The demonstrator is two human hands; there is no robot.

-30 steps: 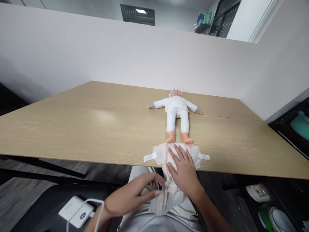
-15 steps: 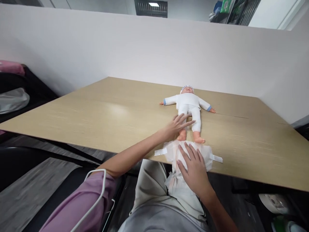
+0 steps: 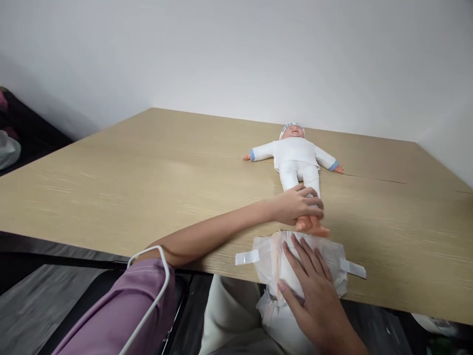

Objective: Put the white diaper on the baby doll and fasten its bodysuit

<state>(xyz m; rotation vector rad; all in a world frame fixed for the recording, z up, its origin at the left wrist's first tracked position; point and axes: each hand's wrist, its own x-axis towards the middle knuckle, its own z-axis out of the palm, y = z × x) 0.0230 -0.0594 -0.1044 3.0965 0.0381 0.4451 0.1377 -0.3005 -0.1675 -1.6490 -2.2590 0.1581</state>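
Observation:
A baby doll (image 3: 296, 152) in a white outfit with blue cuffs and a patterned cap lies on its back, feet toward me. My left hand (image 3: 295, 204) is closed around its lower legs, bringing the two feet together. Just below the feet, an unfolded diaper (image 3: 268, 246) lies at the table's front edge, its two side tabs spread outward and its near end hanging over the edge. Flat on the diaper rests my right hand (image 3: 314, 286), fingers stretched and slightly apart.
The wooden table (image 3: 129, 167) extends far to the left, with a seam running across it near the doll. A pale wall (image 3: 207, 59) stands behind it. At the far left are dark items with a whitish bag (image 3: 8, 150).
My left hand has gone from hovering open over the doll's legs to gripping them, and the feet have come together. My right hand stays on the diaper. The view has tilted down.

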